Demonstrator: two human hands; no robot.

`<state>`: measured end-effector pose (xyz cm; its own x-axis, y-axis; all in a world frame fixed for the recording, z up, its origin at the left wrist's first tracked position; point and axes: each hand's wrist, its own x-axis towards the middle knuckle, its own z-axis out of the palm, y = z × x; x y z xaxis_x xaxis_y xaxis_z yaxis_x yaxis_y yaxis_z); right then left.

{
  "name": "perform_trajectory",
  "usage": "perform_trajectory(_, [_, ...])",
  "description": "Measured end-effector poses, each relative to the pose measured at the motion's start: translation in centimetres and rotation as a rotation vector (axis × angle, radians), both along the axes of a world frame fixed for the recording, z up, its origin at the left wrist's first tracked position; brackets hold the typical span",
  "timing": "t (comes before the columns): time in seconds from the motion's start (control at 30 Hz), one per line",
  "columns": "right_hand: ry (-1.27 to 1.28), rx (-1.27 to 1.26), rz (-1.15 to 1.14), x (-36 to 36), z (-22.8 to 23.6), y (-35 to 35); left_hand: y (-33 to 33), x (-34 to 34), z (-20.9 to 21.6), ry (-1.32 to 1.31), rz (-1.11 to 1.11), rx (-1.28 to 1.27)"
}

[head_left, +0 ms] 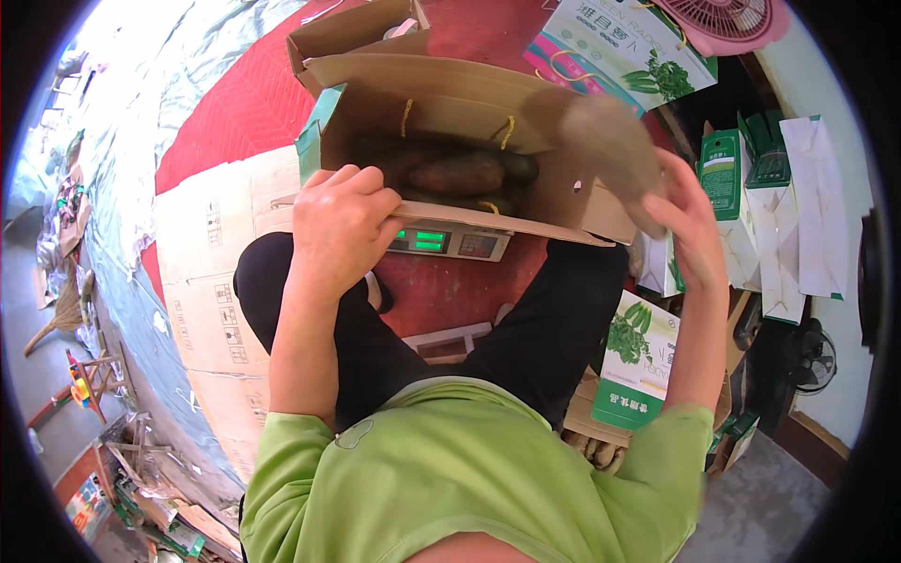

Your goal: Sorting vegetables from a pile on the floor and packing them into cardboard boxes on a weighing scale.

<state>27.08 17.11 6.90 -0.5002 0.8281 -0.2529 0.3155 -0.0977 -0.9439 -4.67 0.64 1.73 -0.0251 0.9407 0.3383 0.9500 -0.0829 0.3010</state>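
An open cardboard carton (554,222) stands between my knees on a weighing scale (477,246) with a lit green display. Its near wall is gripped at the left corner by my left hand (345,202), fingers curled over the edge. Inside, in shadow, lie several long dark radishes (460,174), some brownish and some green. My right hand (688,206) is at the carton's right end, closed around a thick brown radish (615,155) smeared by motion. This radish is above the carton's right end wall, and my fingertips are partly blurred.
A smaller open carton (314,38) sits behind on the red cloth (225,122). Printed gift cartons (615,47) and a pink fan (727,19) are at far right. White and green cartons (779,216) line the right wall, near a black fan (812,357). Flattened cardboard (211,272) lies left.
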Motion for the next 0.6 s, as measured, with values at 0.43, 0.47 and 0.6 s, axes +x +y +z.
perform_trajectory(0.43, [-0.288,0.115,0.481,-13.6,-4.4,2.4,0.0,0.1,0.3,-0.003,-0.020,-0.032])
perform_trajectory(0.47, [-0.306,0.100,0.453,-12.3,-3.7,2.5,0.1,0.2,0.3,-0.005,-0.011,-0.050])
perform_trajectory(0.6, [-0.033,0.066,0.211,-5.2,-2.7,2.3,0.3,0.4,0.1,-0.045,-0.002,-0.069])
